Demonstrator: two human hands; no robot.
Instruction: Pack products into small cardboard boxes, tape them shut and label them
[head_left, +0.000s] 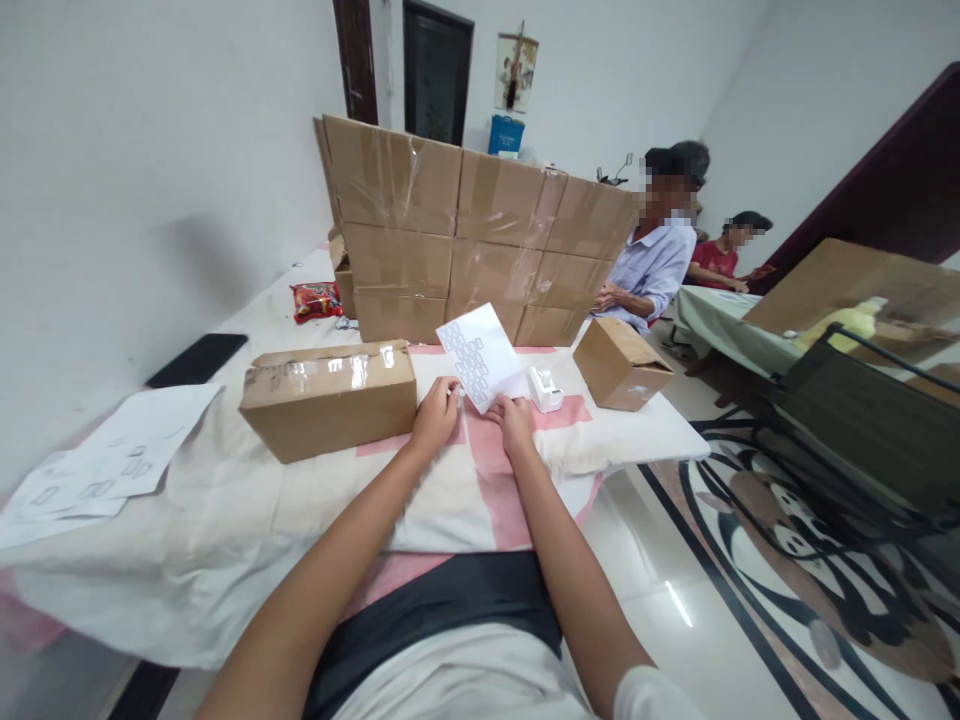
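Observation:
A white paper sheet [491, 345] printed with rows of small rounded outlines is held by its lower edge in my right hand [513, 422]. It stands tilted up over the table, in front of the cardboard wall. My left hand [436, 415] is closed in a pinch just left of the sheet's lower corner. Something small and pale shows at its fingertips, too small to name. Just right of the sheet stands a white tape dispenser [546, 390]. A long taped cardboard box [330, 400] lies beside my left hand.
Taped cardboard boxes form a wall [397, 250] across the table. A smaller box [622, 365] stands at the right edge. Printed sheets [172, 420] and a black tablet-like slab [199, 360] lie left, a red packet [315, 300] behind. Two people sit beyond, at right.

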